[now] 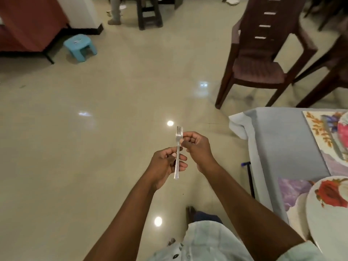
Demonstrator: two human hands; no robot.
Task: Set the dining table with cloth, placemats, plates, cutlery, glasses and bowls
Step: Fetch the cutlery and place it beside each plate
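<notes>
I hold the fork upright over the floor, off the near left corner of the table, not yet above the cloth. My left hand is curled round the lower handle, fingers wrapped and thumb across it. My right hand pinches the neck just under the prongs between thumb and fingertips. So both hands are closed on the same fork, which hangs in the air between them with its prongs pointing up and away from me.

I judge it to be light, stiff metal, thin and smooth, so it could slide in a loose pinch and would clatter on the hard tiles if it slipped. It will not bend or break. The handle is the place to hold it: it is flat, gives the fingers a broad face, and keeps my touch off the prongs that go into someone's mouth. One hand on the mid-handle should be enough to carry it.

On the table the cloth is spread, with a flowered placemat towards the far edge and another at the near edge, the near one carrying a rose-patterned plate. I think the fork belongs flat on the near placemat, just beside that plate.
</notes>
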